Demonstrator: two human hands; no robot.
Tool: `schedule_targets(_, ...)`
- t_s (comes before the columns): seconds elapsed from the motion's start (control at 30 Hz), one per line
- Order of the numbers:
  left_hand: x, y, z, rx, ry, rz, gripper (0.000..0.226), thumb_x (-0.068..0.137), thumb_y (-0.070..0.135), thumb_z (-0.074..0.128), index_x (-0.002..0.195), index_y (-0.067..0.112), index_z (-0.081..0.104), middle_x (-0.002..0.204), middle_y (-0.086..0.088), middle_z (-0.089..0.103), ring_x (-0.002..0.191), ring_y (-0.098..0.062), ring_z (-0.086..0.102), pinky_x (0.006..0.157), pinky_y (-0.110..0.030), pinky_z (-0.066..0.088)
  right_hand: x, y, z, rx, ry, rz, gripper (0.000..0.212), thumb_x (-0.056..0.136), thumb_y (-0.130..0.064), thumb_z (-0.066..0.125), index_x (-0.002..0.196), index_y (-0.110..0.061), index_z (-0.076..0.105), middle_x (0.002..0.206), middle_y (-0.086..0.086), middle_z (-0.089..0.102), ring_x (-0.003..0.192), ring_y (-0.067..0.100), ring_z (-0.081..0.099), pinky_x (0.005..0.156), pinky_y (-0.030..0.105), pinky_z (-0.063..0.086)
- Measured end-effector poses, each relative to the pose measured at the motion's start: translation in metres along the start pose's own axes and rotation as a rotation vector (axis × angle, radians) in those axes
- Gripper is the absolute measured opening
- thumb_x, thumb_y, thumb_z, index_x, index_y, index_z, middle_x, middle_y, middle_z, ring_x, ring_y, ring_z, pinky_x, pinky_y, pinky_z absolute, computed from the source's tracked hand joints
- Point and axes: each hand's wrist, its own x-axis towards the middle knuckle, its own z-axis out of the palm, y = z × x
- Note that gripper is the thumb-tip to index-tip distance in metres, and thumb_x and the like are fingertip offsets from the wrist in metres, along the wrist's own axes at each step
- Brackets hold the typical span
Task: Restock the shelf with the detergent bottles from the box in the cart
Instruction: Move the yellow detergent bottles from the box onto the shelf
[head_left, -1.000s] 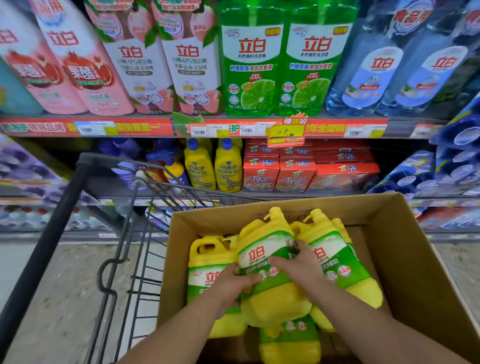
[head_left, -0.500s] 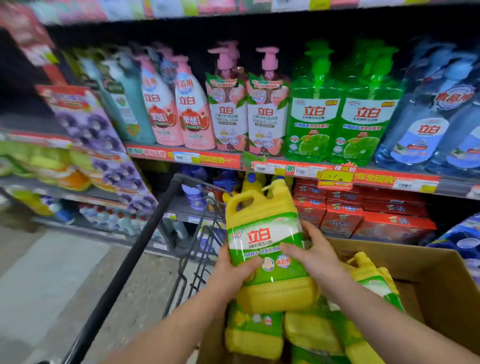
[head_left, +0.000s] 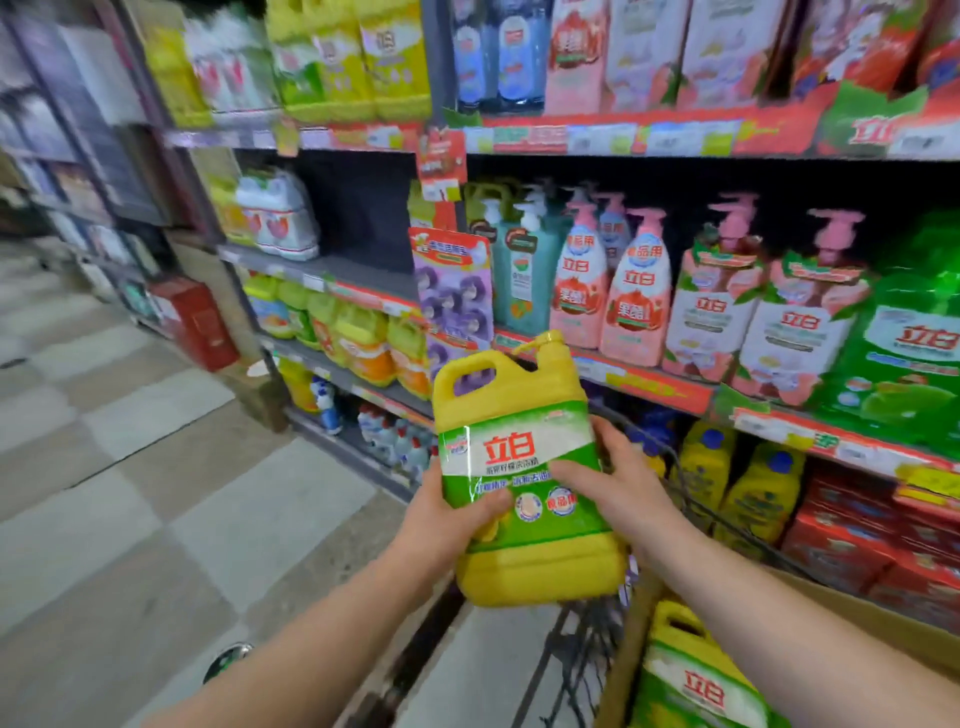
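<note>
Lower right, brown cardboard box (head_left: 883, 629) in black wire cart (head_left: 584, 649), another yellow jug (head_left: 691, 670) waiting inside. Just lifted out and swung left: yellow plastic detergent bottle (head_left: 524, 483) with green label, upright, clasped between left hand (head_left: 441, 525) at its lower side and right hand (head_left: 618, 493) across the label. Ahead, grey metal shelf (head_left: 332, 273) with a bare gap, probably the destination.

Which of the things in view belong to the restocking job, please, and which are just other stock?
Job: yellow plastic detergent jug with green label, gripped by left hand and right hand; second such jug in brown cardboard box; black wire cart.
Bystanders: pink pump bottles; red cartons; purple hanging packs.
</note>
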Motion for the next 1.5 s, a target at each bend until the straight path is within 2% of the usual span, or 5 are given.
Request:
schedule_targets(0.47, -0.041, 0.009, -0.306, -0.031, 0.271, 0.112, 0.048, 0.070, 0.013, 0.080, 0.108, 0.028, 0.055, 0.095, 0.010, 0.070, 0.079, -0.003, 0.069, 0.060, -0.017, 0.054, 0.012, -0.016, 0.316, 0.071, -0.260, -0.032, 0.054, 0.078, -0.002, 0.071, 0.127, -0.014, 0.051, 0.113, 0.009, 0.068, 0.091, 0.023, 0.069, 0.076, 0.033, 0.058)
schedule_targets(0.7, -0.046, 0.005, -0.396, -0.069, 0.409, 0.100, 0.059, 0.072, 0.018, 0.080, 0.123, 0.022, 0.051, 0.108, 0.001, 0.069, 0.094, -0.017, 0.068, 0.084, -0.037, 0.056, 0.038, -0.025, 0.415, -0.015, -0.439, -0.059, 0.051, 0.077, -0.009, 0.074, 0.120, -0.025, 0.053, 0.110, 0.002, 0.069, 0.092, 0.019, 0.070, 0.075, 0.034, 0.058)
schedule_targets(0.87, -0.026, 0.002, -0.441, -0.089, 0.460, 0.086, 0.059, 0.071, 0.020, 0.080, 0.120, 0.026, 0.050, 0.103, 0.008, 0.068, 0.087, -0.008, 0.068, 0.063, -0.018, 0.055, 0.074, -0.016, 0.466, -0.003, -0.529, 0.002, 0.055, 0.076, -0.010, 0.074, 0.126, -0.019, 0.053, 0.112, 0.006, 0.070, 0.093, 0.025, 0.071, 0.081, 0.045, 0.057)
schedule_targets(1.23, 0.144, 0.024, -0.517, -0.040, 0.493, 0.065, 0.065, 0.068, 0.018, 0.083, 0.124, 0.021, 0.049, 0.108, 0.001, 0.069, 0.094, -0.016, 0.068, 0.081, -0.036, 0.057, 0.248, -0.006, 0.539, 0.020, -0.534, 0.004, 0.054, 0.075, -0.014, 0.076, 0.123, -0.023, 0.053, 0.109, 0.002, 0.070, 0.089, 0.021, 0.072, 0.072, 0.035, 0.058)
schedule_targets(1.5, 0.302, 0.061, -0.529, -0.025, 0.395, 0.106, 0.061, 0.068, 0.013, 0.082, 0.119, 0.023, 0.049, 0.105, 0.004, 0.069, 0.087, -0.009, 0.069, 0.062, -0.019, 0.056, 0.399, -0.022, 0.539, -0.100, -0.478, -0.113, 0.055, 0.077, -0.012, 0.076, 0.122, -0.026, 0.047, 0.109, -0.005, 0.065, 0.093, 0.009, 0.066, 0.075, 0.024, 0.055)
